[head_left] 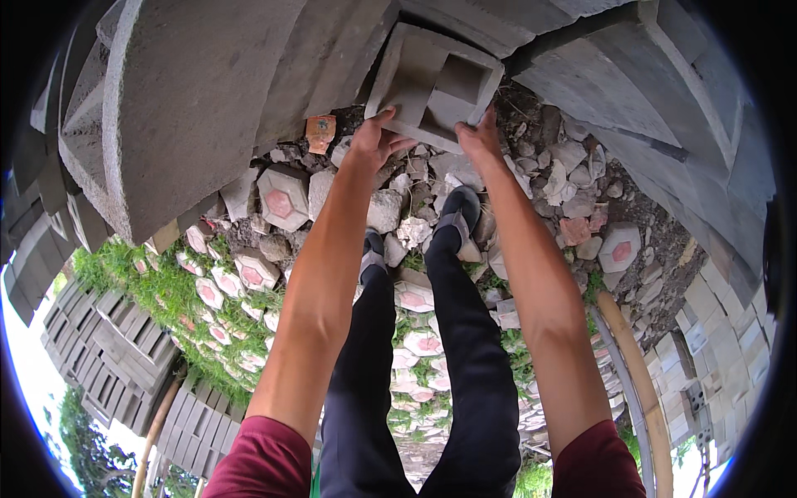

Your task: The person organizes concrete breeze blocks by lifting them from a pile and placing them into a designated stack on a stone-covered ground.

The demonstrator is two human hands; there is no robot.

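Note:
A grey concrete block (448,109) with hollow recesses sits in front of me at the top of the view, tilted among larger concrete pieces. My left hand (378,139) is closed on its near left edge, thumb up over the rim and fingers below. At the near right corner my right hand (479,139) grips the same block, its fingers partly hidden along the side. Both arms are stretched forward. Whether the block rests on the rubble or is held clear of it, I cannot tell.
Large grey concrete slabs (195,100) rise on the left, and more concrete pieces (631,83) lean on the right. Broken stones (384,211) and hexagonal pavers (284,197) cover the uneven ground around my feet. A bent bamboo pole (635,357) stands at the lower right.

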